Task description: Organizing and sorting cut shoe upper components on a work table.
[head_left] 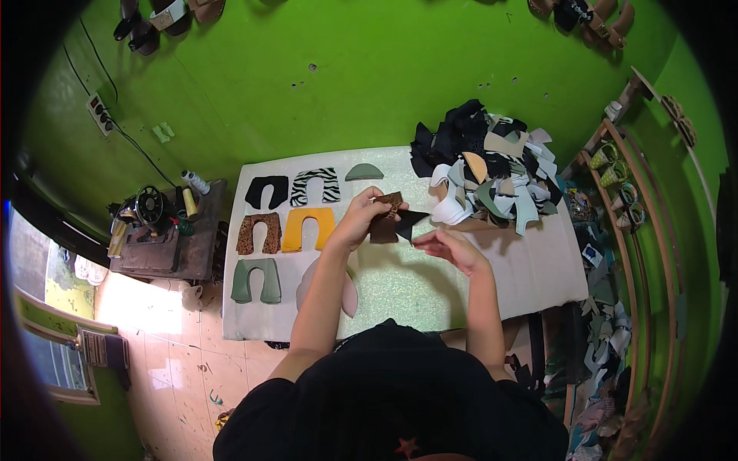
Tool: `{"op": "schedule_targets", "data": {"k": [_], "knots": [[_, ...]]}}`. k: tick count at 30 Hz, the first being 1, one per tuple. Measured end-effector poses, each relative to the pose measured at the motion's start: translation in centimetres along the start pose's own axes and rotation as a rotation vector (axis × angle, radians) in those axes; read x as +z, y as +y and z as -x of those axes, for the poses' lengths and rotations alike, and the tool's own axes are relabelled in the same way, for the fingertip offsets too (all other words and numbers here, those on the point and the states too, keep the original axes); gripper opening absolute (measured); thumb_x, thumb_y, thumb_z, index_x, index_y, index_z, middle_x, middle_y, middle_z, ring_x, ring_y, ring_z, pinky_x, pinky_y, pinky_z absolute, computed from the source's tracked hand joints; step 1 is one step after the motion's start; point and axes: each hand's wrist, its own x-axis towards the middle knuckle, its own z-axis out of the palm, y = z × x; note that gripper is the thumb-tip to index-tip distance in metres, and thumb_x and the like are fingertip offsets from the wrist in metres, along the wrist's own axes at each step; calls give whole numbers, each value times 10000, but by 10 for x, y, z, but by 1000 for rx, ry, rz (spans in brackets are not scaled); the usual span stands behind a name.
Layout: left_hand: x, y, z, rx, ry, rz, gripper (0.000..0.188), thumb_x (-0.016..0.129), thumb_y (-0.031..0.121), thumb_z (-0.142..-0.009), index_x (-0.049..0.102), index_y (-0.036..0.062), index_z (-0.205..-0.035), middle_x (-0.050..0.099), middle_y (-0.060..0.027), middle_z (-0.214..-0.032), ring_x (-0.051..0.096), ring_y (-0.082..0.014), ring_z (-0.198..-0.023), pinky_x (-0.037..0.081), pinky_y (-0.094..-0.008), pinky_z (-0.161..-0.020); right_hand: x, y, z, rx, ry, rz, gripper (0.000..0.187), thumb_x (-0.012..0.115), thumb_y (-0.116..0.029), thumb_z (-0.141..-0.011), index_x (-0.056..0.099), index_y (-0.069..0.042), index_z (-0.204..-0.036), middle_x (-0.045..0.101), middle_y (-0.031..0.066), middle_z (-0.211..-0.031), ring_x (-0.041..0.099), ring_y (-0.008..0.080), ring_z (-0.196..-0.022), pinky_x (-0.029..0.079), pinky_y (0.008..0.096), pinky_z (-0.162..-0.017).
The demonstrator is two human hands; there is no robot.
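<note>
The left hand (360,217) has its fingers closed on a brown piece (384,230) and a dark, pointed piece (410,222), holding both above the middle of the worktop (538,269). The right hand (455,250) is loosely spread, its fingertips just beside the dark piece's lower edge — whether they touch it I cannot tell. On the left part of the worktop lie arch-shaped pieces: a black one (267,181) beside a zebra-striped one (315,174), then a brown spotted one (247,235) beside a yellow one (291,232), and a green one (256,264) nearest the person. A green half-round piece (364,173) rests near the far edge, while a pale rounded piece (348,296) is partly hidden by the left forearm. Toward the far right corner sits a heap of scraps (496,180) — mostly black, white and grey. A sewing machine (151,230) stands well apart, left of the worktop.
</note>
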Motion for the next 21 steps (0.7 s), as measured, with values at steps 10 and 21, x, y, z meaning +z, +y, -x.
{"op": "schedule_targets", "data": {"k": [10, 21], "knots": [[-13, 29, 30, -127, -303, -179, 100, 417, 118, -693, 408, 58, -773, 565, -149, -644, 495, -136, -532, 393, -222, -482, 30, -24, -30, -382, 158, 228, 257, 476, -157, -856, 524, -74, -1095, 534, 37, -1098, 476, 154, -1045, 362, 294, -874], [-51, 48, 67, -131, -462, 92, 196, 500, 168, -675, 376, 36, -752, 461, -95, -530, 460, -174, -457, 415, -284, -497, 83, -17, -77, -273, -467, 100, 209, 551, -90, -806, 519, -31, -1004, 540, -3, -975, 493, 81, -926, 377, 244, -850]]}}
